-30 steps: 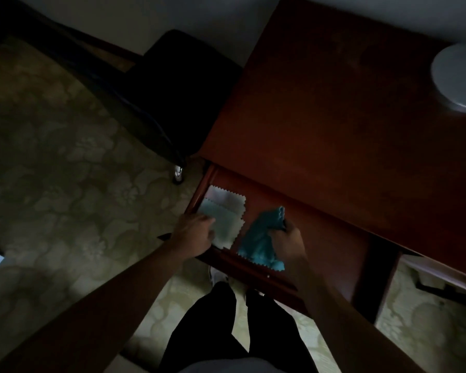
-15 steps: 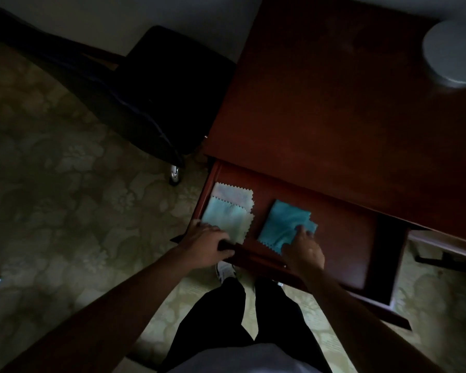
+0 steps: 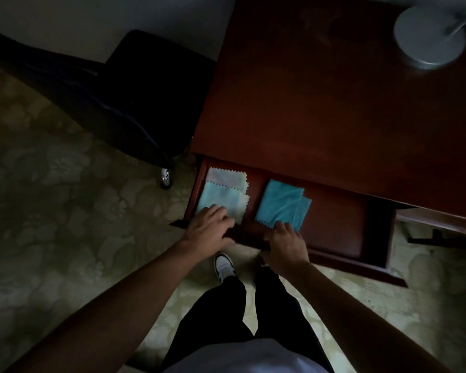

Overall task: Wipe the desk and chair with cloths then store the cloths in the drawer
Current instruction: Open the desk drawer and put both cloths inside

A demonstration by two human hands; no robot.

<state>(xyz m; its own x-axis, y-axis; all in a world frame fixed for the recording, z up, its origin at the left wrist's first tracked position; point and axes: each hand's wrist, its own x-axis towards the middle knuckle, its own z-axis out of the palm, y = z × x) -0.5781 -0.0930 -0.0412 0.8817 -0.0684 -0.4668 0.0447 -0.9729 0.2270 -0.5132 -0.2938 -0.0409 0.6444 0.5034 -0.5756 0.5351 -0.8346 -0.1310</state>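
The desk [image 3: 334,117] is dark red wood and its drawer [image 3: 334,222] is pulled out toward me. Two pale zigzag-edged cloths [image 3: 226,192] lie stacked at the drawer's left end. A folded teal cloth [image 3: 280,203] lies flat beside them. My left hand [image 3: 210,227] rests over the drawer's front edge, fingers spread on the pale cloths' near corner. My right hand [image 3: 285,243] lies over the front edge too, fingertips touching the teal cloth's near edge. The black chair [image 3: 145,103] stands left of the desk.
A round grey lamp base [image 3: 428,41] sits on the desk's far right corner. The chair's chrome caster [image 3: 165,176] is close to the drawer's left corner. My legs and a white shoe [image 3: 225,266] stand on patterned carpet just before the drawer.
My right hand laid the bunched teal cloth flat in the drawer and drew back to its near edge. My left hand slid back to the drawer's front edge.
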